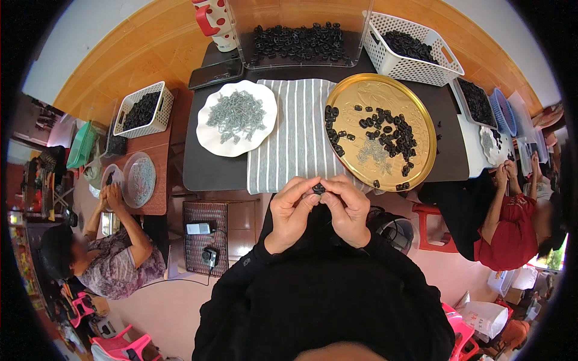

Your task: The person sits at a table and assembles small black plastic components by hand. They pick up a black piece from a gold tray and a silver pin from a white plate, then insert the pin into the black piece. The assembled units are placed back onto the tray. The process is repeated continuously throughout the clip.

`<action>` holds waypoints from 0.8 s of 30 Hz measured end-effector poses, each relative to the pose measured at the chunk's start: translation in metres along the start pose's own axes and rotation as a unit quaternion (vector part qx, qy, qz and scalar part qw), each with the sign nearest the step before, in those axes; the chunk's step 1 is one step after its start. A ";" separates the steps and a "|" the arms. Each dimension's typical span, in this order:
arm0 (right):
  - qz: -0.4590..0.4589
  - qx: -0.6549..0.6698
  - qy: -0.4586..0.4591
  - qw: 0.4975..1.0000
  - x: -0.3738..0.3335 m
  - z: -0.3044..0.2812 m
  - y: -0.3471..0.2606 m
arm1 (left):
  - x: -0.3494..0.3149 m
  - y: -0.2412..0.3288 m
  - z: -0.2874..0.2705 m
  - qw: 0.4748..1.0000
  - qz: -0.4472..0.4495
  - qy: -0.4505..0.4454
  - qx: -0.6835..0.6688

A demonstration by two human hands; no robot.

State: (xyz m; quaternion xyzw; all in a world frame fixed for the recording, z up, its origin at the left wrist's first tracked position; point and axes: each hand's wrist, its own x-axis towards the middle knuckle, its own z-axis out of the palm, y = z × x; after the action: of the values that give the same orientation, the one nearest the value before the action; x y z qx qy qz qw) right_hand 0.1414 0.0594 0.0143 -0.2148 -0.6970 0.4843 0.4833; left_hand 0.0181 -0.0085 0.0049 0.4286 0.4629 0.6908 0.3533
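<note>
A small black plastic part (318, 189) is pinched between my two hands, just off the near edge of the striped cloth. My left hand (290, 212) grips it from one side with thumb and forefinger. From the other side, my right hand (345, 210) holds it the same way. Ahead to the right is a round gold tray (415, 114) bearing loose black parts (397, 138) and a small heap of screws (374, 155). On the left, a white scalloped plate (208, 135) carries a pile of silvery screws (238, 114).
A clear bin (298, 64) and a white basket (415, 71), both with black parts, stand at the back. Beside them are a phone (217, 73) and a dotted tumbler (217, 27). People sit working at left (123, 259) and right (512, 228). A wicker stand (195, 246) is below left.
</note>
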 end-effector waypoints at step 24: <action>0.371 0.145 -0.160 0.903 0.043 -0.071 -0.026 | 0.008 0.016 0.003 0.987 -0.106 -0.070 -0.094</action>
State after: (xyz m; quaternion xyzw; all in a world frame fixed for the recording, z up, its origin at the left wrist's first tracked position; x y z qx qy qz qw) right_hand 0.1896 0.1140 0.0613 -0.3053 -0.5565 0.7523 0.1766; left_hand 0.0162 -0.0061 0.0226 0.3890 0.4127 0.6582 0.4952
